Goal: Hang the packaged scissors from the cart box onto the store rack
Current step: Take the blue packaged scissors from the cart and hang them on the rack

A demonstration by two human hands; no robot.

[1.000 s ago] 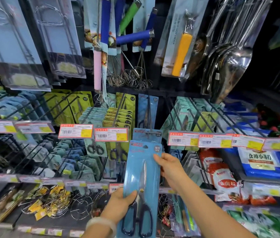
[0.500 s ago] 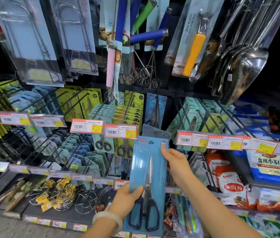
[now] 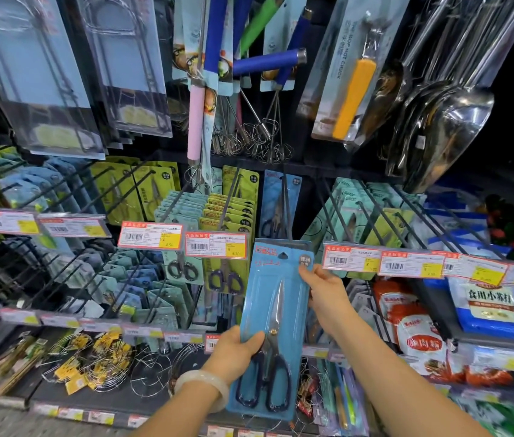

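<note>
I hold one blue blister pack of scissors (image 3: 276, 298) upright in front of the rack. My left hand (image 3: 236, 350) grips its lower left edge, thumb lying over the scissors' pivot. My right hand (image 3: 323, 290) pinches the upper right edge near the round grey sticker. The pack's hang hole sits at the tip of a long black peg (image 3: 286, 209), where another blue pack (image 3: 280, 200) hangs far back. The cart box is out of view.
Neighbouring pegs carry green and yellow scissor packs (image 3: 230, 212) with price tags (image 3: 216, 245) in front. Whisks (image 3: 249, 140) and steel scoops (image 3: 447, 121) hang overhead. Bagged goods (image 3: 488, 305) lie on the right shelf; wire racks (image 3: 107, 357) sit lower left.
Both hands have raised the blue pack and carried it toward the rack, bringing its top up to the tip of the black peg.
</note>
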